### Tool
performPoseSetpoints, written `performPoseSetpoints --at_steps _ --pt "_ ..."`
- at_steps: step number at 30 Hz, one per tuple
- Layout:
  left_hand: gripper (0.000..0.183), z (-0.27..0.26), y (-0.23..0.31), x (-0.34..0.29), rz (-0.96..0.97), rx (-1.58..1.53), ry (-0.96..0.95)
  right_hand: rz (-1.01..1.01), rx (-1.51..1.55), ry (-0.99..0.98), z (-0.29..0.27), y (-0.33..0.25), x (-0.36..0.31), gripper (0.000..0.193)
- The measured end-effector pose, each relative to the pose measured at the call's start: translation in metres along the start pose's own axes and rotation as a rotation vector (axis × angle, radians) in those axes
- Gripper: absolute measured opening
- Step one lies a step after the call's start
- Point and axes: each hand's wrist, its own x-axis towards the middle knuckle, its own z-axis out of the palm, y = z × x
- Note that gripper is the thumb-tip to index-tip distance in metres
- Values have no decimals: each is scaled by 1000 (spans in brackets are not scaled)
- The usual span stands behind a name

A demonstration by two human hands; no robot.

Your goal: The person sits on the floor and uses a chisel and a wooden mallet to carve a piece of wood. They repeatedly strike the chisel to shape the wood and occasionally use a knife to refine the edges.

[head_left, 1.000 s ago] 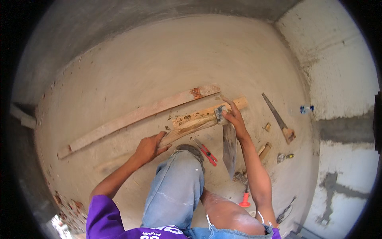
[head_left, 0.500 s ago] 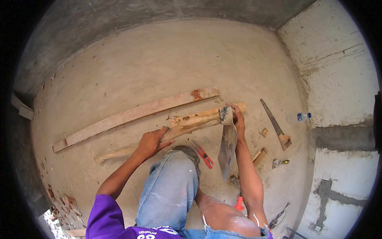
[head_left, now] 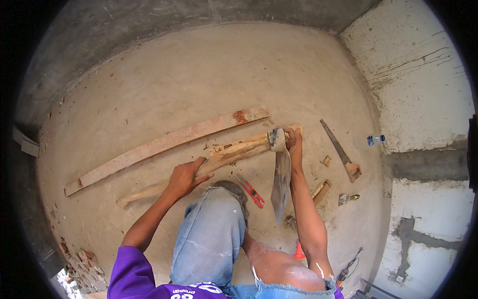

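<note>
across a dusty tan floor (head_left: 199, 74), bounded by a grey wall (head_left: 99, 42) ahead and a patchy white wall (head_left: 418, 74) rightward, the hoe (head_left: 244, 152) slants near a long plank (head_left: 164, 145), left grip (head_left: 185, 178) curled round its handle (head_left: 147, 193), right grip (head_left: 295, 143) clasping its metal head (head_left: 282, 174).

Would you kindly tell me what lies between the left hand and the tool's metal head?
The head view shows a wooden shaft between the left hand and metal head, a paler board beside it.

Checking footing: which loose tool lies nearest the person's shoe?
The red-handled tool, just right of the shoe; the handsaw and scraper lie farther right.
</note>
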Motion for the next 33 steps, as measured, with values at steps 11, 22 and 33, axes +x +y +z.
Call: performPoseSetpoints --at_steps 11,22,33 --pt "53 -2 9 -8 24 3 113 -15 -13 -33 13 -22 -3 69" --pt "54 -20 17 -23 -36 3 160 -119 -69 -112 39 -58 -21 64" --pt "59 -51 39 -16 -238 -139 -90 -189 -171 -74 47 -66 -31 60"
